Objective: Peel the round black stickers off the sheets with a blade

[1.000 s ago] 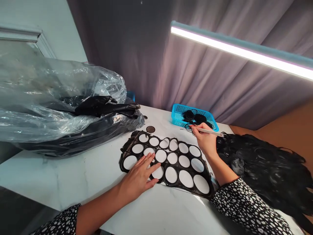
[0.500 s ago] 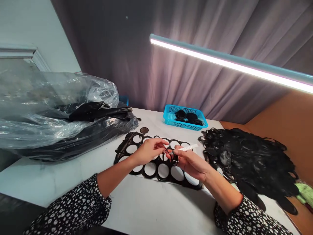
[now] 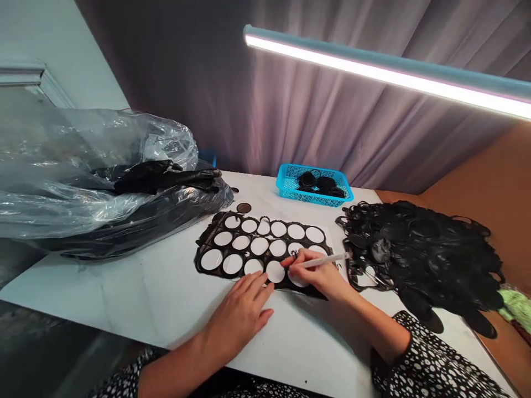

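A black sheet (image 3: 209, 235) with rows of round white openings lies on the white table. My left hand (image 3: 244, 301) rests flat over its near edge, fingers spread, holding nothing. Over the right part of the sheet, my right hand (image 3: 317, 273) is closed around a slim white pen-like tool (image 3: 326, 260), whose back end points right. A small curl of black material (image 3: 294, 254) shows by the right fingertips; whether they hold it I cannot tell. The tool's tip is hidden by the fingers.
A blue basket (image 3: 282, 188) with black pieces stands behind the sheet. To the right spreads a heap of black rings and offcuts (image 3: 431, 265). A clear plastic bag (image 3: 166, 143) with black material fills the left side. One dark disc (image 3: 244, 208) lies near the sheet's far edge.
My hands have parted from around thin black strands. The left has come down flat onto the sheet's near edge; the right has turned, now gripping the white tool like a pen over the sheet.
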A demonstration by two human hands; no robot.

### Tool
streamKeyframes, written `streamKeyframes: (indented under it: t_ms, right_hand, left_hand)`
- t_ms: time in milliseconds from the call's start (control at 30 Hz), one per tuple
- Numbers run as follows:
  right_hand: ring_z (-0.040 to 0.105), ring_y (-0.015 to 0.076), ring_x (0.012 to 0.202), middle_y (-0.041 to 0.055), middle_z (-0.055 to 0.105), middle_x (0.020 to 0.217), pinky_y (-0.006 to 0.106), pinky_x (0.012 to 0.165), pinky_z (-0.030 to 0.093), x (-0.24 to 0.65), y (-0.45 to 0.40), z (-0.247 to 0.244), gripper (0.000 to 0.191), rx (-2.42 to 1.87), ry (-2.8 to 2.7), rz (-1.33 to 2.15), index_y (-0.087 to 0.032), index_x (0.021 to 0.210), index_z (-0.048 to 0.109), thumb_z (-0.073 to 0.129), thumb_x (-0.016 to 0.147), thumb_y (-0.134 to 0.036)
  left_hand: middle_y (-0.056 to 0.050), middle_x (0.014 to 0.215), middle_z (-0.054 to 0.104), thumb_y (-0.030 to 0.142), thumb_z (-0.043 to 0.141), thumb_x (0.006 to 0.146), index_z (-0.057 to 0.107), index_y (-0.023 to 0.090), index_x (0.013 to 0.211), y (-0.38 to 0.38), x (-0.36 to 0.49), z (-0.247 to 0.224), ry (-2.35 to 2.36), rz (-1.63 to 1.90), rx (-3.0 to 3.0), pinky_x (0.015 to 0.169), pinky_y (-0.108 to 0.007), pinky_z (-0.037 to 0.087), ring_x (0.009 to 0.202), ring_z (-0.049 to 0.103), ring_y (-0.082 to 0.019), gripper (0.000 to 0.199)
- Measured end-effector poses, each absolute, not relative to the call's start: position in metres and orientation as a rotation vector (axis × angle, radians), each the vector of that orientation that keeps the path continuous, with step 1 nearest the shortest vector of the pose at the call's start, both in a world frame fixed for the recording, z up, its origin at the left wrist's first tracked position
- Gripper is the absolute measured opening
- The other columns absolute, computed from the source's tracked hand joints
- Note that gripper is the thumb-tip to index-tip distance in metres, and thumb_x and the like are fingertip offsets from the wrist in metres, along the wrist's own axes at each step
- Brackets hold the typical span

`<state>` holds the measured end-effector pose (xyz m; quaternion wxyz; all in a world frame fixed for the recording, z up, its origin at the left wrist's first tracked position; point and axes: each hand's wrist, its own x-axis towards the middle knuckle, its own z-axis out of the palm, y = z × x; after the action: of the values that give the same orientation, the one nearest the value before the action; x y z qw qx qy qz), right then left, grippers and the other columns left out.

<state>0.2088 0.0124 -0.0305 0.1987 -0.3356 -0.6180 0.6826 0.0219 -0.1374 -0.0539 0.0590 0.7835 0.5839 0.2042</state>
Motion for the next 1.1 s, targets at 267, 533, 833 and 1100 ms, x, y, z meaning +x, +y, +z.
streamKeyframes:
  t_ms: [267,533,833,1100]
  right_hand:
    - [0.063,0.0173,0.083,0.0042,0.069,0.093,0.028,0.073,0.045,0.205,-0.011,-0.041,0.016,-0.795,-2.306,1.513,-0.019,0.075,0.055,0.059,0.089,-0.026]
    - [0.061,0.016,0.081,0.003,0.068,0.093,0.027,0.071,0.046,0.201,-0.013,-0.047,0.011,-0.771,-2.473,1.22,-0.02,0.078,0.056,0.058,0.088,-0.016]
    - [0.055,0.0223,0.078,0.0086,0.064,0.085,0.034,0.071,0.041,0.207,0.024,-0.047,0.016,-0.665,-2.673,0.352,-0.021,0.083,0.055,0.043,0.093,-0.017]
    - [0.061,0.0203,0.073,0.0055,0.072,0.085,0.029,0.065,0.041,0.193,0.072,-0.02,0.024,-1.118,-2.136,0.932,-0.022,0.067,0.048,0.06,0.082,-0.035]
  left_hand:
    - [-0.014,0.143,0.049,0.025,0.053,0.095,0.05,0.015,0.134,-0.147,0.033,-0.074,1.878,0.587,2.367,0.107,-0.047,0.044,0.136,0.043,-0.027,0.04]
    - [-0.013,0.145,0.047,0.023,0.054,0.094,0.05,0.016,0.133,-0.149,0.034,-0.071,1.853,0.629,2.311,0.108,-0.047,0.043,0.137,0.041,-0.028,0.04]
    - [-0.014,0.15,0.038,0.018,0.054,0.092,0.052,0.017,0.131,-0.149,0.034,-0.067,1.847,0.668,2.218,0.111,-0.046,0.041,0.137,0.04,-0.028,0.039]
    - [-0.012,0.153,0.035,0.025,0.058,0.092,0.046,0.02,0.137,-0.155,0.029,-0.063,1.85,0.714,2.229,0.11,-0.044,0.042,0.136,0.043,-0.027,0.047]
